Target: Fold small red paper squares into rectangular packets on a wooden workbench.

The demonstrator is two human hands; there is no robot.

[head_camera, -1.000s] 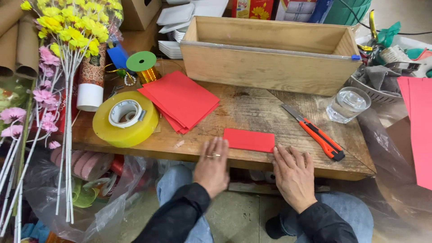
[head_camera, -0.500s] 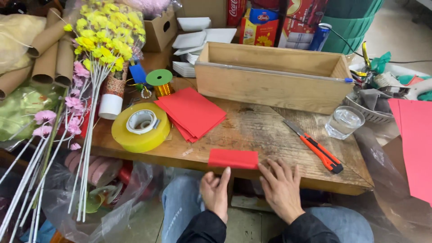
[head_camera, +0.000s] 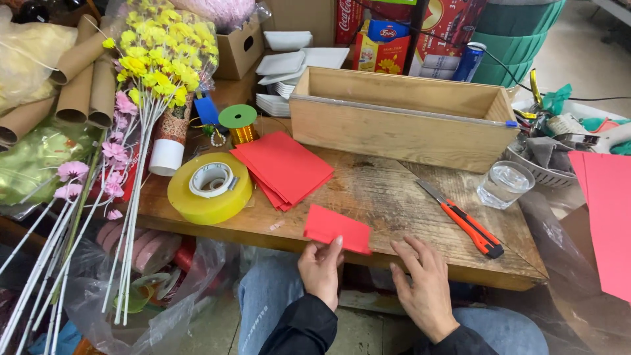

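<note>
My left hand (head_camera: 321, 268) pinches the near edge of a folded red paper piece (head_camera: 337, 228) and holds it tilted up off the front edge of the wooden table (head_camera: 381, 190). My right hand (head_camera: 422, 281) rests beside it at the table's front edge, fingers spread, holding nothing. A stack of red paper squares (head_camera: 282, 167) lies further back on the table, left of centre. An orange utility knife (head_camera: 463, 220) with its blade out lies to the right of my right hand.
A big yellow tape roll (head_camera: 209, 187) sits at the left. Behind are a long wooden box (head_camera: 401, 118), a gold ribbon spool (head_camera: 238, 123) and artificial flowers (head_camera: 148, 66). A glass of water (head_camera: 503, 184) and a red sheet (head_camera: 608, 210) are at the right.
The folded red piece slid toward the table's front edge. My left hand went from pressing flat on it to pinching and lifting it. My right hand has come off the paper.
</note>
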